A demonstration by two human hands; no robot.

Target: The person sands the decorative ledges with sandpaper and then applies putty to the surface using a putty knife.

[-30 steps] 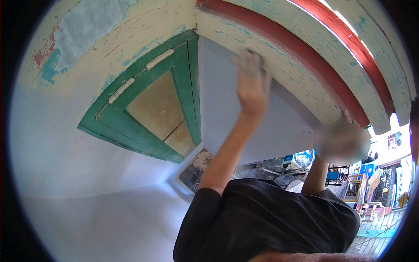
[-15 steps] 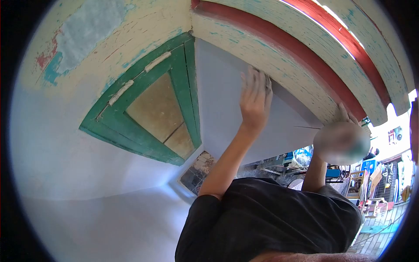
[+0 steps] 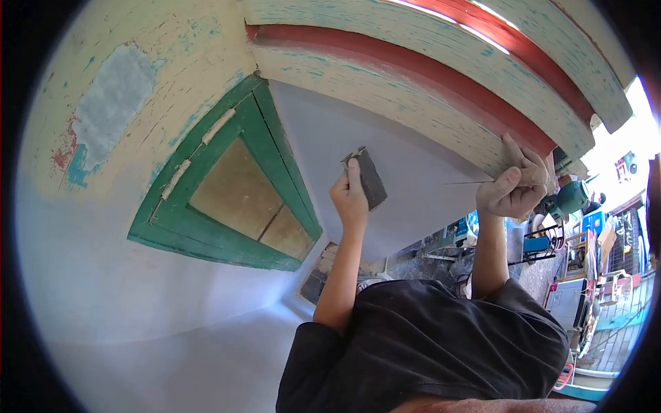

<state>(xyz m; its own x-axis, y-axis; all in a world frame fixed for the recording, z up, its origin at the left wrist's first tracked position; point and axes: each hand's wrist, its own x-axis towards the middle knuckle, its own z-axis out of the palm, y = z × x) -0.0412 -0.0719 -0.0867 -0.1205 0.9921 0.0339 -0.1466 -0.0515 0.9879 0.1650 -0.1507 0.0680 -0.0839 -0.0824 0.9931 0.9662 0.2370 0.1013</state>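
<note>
My left hand (image 3: 350,198) is closed on a folded piece of dark grey sandpaper (image 3: 372,182), thumb over its near face, in front of the pale grey-violet wall panel (image 3: 310,113). The sandpaper is held below a cream painted wooden beam (image 3: 385,103) with flaking turquoise spots. On the right, my right hand (image 3: 515,184) is raised to the lower end of this beam. One finger reaches up along its red band (image 3: 441,79), while the other fingers are bent at the edge and the thumb lies across in front. Both hands look dusty.
A green-framed panel (image 3: 231,196) with a tan centre is set in the left wall, beside a bare grey patch (image 3: 117,100). More cream and red beams (image 3: 482,55) curve overhead. A green machine (image 3: 570,198), a blue item (image 3: 537,244) and stacked goods crowd the right.
My left hand has come down and left from the beam, turning so the sandpaper shows. My right hand remains at the beam's end. The view has shifted slightly.
</note>
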